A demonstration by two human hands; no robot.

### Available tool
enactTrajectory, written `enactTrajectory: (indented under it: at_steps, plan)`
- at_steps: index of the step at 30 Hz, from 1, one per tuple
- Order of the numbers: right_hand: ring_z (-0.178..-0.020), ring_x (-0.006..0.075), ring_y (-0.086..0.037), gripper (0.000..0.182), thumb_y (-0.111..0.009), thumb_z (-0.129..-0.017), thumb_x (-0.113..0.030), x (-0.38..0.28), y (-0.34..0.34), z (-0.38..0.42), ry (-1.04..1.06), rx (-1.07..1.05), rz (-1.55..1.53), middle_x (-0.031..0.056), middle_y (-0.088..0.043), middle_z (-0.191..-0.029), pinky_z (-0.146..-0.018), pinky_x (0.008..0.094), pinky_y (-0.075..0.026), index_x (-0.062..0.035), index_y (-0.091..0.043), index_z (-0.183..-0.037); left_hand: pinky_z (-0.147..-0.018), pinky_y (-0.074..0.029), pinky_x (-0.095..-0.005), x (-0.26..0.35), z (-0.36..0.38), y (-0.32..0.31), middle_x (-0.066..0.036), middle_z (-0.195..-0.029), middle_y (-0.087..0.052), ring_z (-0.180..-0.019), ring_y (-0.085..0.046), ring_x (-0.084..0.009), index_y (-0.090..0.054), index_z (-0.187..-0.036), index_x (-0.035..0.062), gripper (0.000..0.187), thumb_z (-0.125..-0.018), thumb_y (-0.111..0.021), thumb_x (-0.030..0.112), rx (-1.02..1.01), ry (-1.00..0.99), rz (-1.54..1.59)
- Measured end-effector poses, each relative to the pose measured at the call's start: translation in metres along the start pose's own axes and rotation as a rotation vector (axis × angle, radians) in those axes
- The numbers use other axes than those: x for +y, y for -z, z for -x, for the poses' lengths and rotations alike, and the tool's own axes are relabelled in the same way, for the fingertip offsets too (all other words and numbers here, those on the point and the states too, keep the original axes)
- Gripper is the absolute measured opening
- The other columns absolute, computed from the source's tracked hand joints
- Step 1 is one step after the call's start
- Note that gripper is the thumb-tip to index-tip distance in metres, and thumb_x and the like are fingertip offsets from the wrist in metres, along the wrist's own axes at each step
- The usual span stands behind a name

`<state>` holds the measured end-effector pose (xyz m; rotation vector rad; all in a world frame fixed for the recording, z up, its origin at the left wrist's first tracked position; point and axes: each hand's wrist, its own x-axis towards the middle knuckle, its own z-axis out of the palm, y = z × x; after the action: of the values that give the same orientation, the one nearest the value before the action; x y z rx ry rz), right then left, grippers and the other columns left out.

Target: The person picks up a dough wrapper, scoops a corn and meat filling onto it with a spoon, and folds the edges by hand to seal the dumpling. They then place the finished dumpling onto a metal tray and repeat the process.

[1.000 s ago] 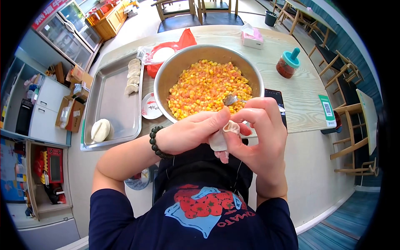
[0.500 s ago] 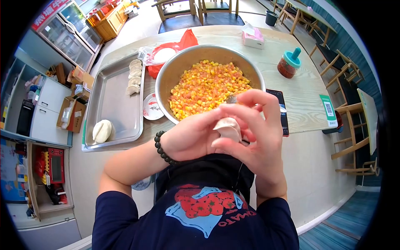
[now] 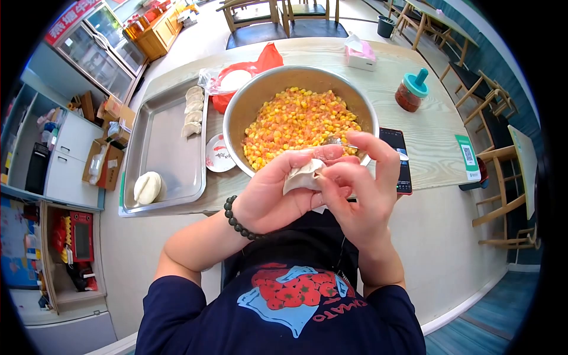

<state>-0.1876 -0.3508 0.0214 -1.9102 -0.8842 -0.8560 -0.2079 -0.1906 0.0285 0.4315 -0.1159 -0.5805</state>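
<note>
Both hands pinch a pale dumpling (image 3: 302, 176) in front of my chest, at the near edge of the table. My left hand (image 3: 272, 192), with a dark bead bracelet on the wrist, cups it from below. My right hand (image 3: 358, 189) presses its fold with thumb and fingers. Just beyond them stands a big steel bowl (image 3: 236, 115) of yellow corn and pink meat filling, with a spoon (image 3: 337, 141) resting in it.
A steel tray (image 3: 160, 148) on the left holds several finished dumplings (image 3: 192, 109) and a stack of wrappers (image 3: 147, 187). A small saucer (image 3: 219, 155), a red bag with flour (image 3: 236, 77), a phone (image 3: 396, 157), a tissue box (image 3: 358, 50) and a chili jar (image 3: 409, 92) are on the table.
The dumpling has turned in my hands and now lies flatter, held a little higher and more to the left. My right fingers have shifted along its edge.
</note>
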Motion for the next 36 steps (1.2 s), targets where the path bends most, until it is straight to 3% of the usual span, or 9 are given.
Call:
enactTrajectory:
  at_steps: [3,7,11,17,20,23,26,34,36]
  plan:
    - [-0.105,0.0273,-0.051,0.020,-0.074,-0.065,-0.007,-0.006,0.001,-0.005,-0.075,0.021,-0.091,0.0121,-0.055,-0.115,-0.084,0.0345,-0.038,-0.0091,-0.064,-0.082,-0.100,-0.041,-0.0391,0.000,0.002,0.003,-0.015,-0.127,-0.050,-0.118,-0.050,-0.0288,-0.039,-0.133,-0.0009,0.046,-0.097,-0.039,0.027,-0.030,0.025,-0.005]
    - [-0.105,0.0275,-0.051,0.021,-0.074,-0.064,-0.006,-0.004,0.002,-0.003,0.071,-0.014,0.025,0.0131,-0.054,-0.117,-0.085,0.0351,-0.039,-0.0101,-0.064,-0.082,-0.096,-0.044,-0.0357,0.000,0.003,-0.004,-0.012,-0.123,-0.052,-0.111,-0.054,-0.0210,-0.044,-0.129,-0.0009,0.041,-0.096,-0.043,0.024,0.118,0.046,-0.097]
    - [-0.105,0.0278,-0.051,0.023,-0.074,-0.063,-0.005,-0.007,0.002,-0.004,0.058,-0.004,0.013,0.0132,-0.054,-0.118,-0.086,0.0354,-0.039,-0.0107,-0.064,-0.083,-0.094,-0.045,-0.0344,0.001,0.005,-0.007,-0.010,-0.120,-0.053,-0.109,-0.054,-0.0170,-0.046,-0.128,-0.0009,0.040,-0.096,-0.044,0.023,0.065,0.043,-0.129]
    - [-0.106,0.0290,-0.050,0.023,-0.075,-0.063,-0.006,-0.011,0.006,-0.004,0.134,-0.085,0.049,0.0137,-0.053,-0.119,-0.088,0.0362,-0.040,-0.0111,-0.065,-0.083,-0.088,-0.048,-0.0290,-0.001,0.004,-0.009,-0.006,-0.111,-0.058,-0.101,-0.058,-0.0127,-0.052,-0.119,0.0004,0.043,-0.098,-0.041,0.036,0.163,0.067,-0.184]
    - [-0.107,0.0293,-0.049,0.023,-0.075,-0.063,-0.005,-0.016,0.010,-0.006,0.123,-0.125,0.045,0.0132,-0.053,-0.119,-0.087,0.0362,-0.042,-0.0107,-0.065,-0.083,-0.082,-0.048,-0.0239,-0.002,0.004,-0.006,-0.003,-0.103,-0.061,-0.091,-0.060,-0.0098,-0.059,-0.111,0.0023,0.054,-0.097,-0.037,0.049,0.183,0.126,-0.242]
    - [-0.107,0.0293,-0.049,0.023,-0.075,-0.062,-0.005,-0.015,0.008,-0.005,0.143,-0.142,0.044,0.0128,-0.053,-0.119,-0.087,0.0362,-0.042,-0.0104,-0.065,-0.082,-0.092,-0.044,-0.0277,0.004,0.008,-0.018,-0.009,-0.115,-0.059,-0.106,-0.057,-0.0129,-0.055,-0.117,-0.0020,0.066,-0.097,-0.027,0.054,0.204,0.190,-0.407]
    - [-0.108,0.0291,-0.049,0.022,-0.074,-0.062,-0.004,-0.016,0.007,-0.005,0.156,-0.160,0.053,0.0121,-0.053,-0.120,-0.087,0.0363,-0.041,-0.0108,-0.064,-0.081,-0.085,-0.046,-0.0250,0.002,0.007,-0.015,-0.003,-0.103,-0.060,-0.095,-0.056,-0.0081,-0.059,-0.111,0.0001,0.068,-0.095,-0.031,0.059,0.214,0.132,-0.448]
    - [-0.109,0.0258,-0.050,0.021,-0.072,-0.062,-0.006,-0.017,0.003,-0.007,0.215,-0.207,0.046,0.0102,-0.055,-0.122,-0.089,0.0358,-0.038,-0.0129,-0.064,-0.080,-0.086,-0.046,-0.0262,0.002,0.006,-0.013,-0.007,-0.110,-0.057,-0.100,-0.055,-0.0106,-0.057,-0.114,-0.0005,0.070,-0.094,-0.030,0.061,0.200,0.135,-0.468]
    - [-0.114,0.0308,-0.048,0.016,-0.072,-0.066,-0.007,-0.019,0.007,-0.008,0.195,-0.294,0.116,0.0124,-0.052,-0.124,-0.093,0.0392,-0.040,-0.0128,-0.063,-0.078,-0.085,-0.047,-0.0263,0.002,0.006,-0.013,-0.008,-0.110,-0.057,-0.099,-0.055,-0.0107,-0.056,-0.114,-0.0008,0.070,-0.094,-0.030,0.060,0.219,0.115,-0.462]
